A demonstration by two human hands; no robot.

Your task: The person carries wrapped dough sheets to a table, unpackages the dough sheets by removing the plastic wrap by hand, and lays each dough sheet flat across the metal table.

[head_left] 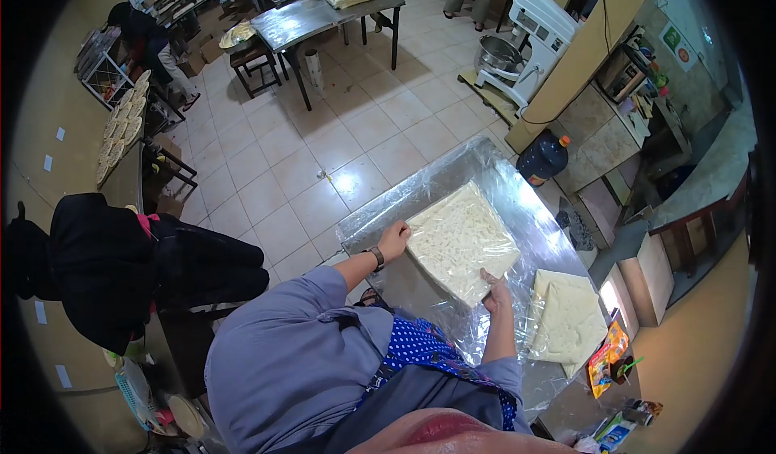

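A pale rectangular slab of dough [465,240] lies on the metal table in front of me, with clear plastic film [420,292] over and around it. My left hand [395,241] is closed at the slab's left corner, its fingers bent on the film at the edge. At the near right edge, my right hand [496,294] has its fingers curled at the film and dough, one finger lying on top; its underside is hidden. A second, folded sheet of dough [568,321] rests to the right of my right hand.
The film-covered metal table [537,220] has an orange packet [608,359] at its right end. Beyond stand a large dark bottle [543,159], a white stand mixer [533,46] and another metal table [323,19]. A person in black [105,268] is at the left.
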